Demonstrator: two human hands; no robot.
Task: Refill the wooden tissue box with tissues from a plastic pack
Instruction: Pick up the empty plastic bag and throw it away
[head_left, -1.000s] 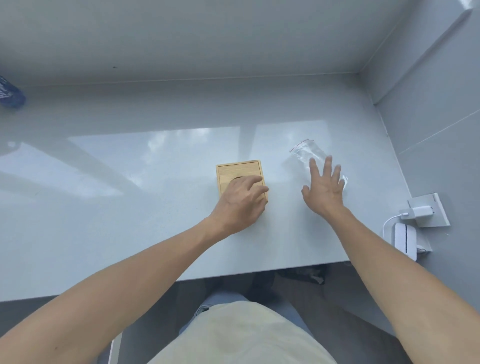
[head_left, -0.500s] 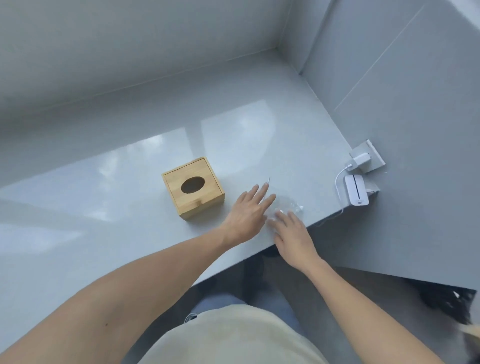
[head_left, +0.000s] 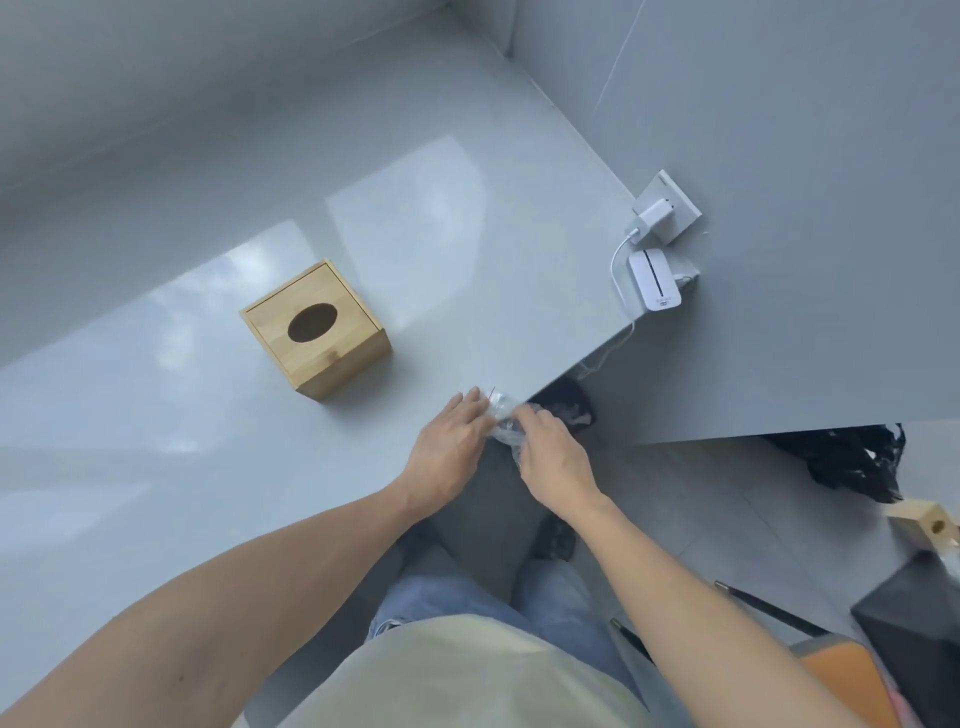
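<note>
The wooden tissue box (head_left: 316, 329) stands on the grey counter (head_left: 467, 270), lid on, its oval slot dark and showing no tissue. A clear plastic pack (head_left: 503, 423) with a thin red strip lies crumpled at the counter's front edge, right of the box. My left hand (head_left: 451, 448) rests against the pack's left side, fingers extended over the counter. My right hand (head_left: 551, 457) grips the pack from the right, just off the edge. Most of the pack is hidden between my hands.
A white charger (head_left: 650, 216) sits in a wall socket at the right, its cable running to a small white device (head_left: 653, 280) on the counter corner. On the floor lie a black bag (head_left: 852, 460), a wooden block (head_left: 927, 525) and an orange-topped stool (head_left: 841, 670).
My left hand left the wooden box and joined the right hand at the plastic pack. The pack came from the counter's right side to the front edge. My view swung right and down.
</note>
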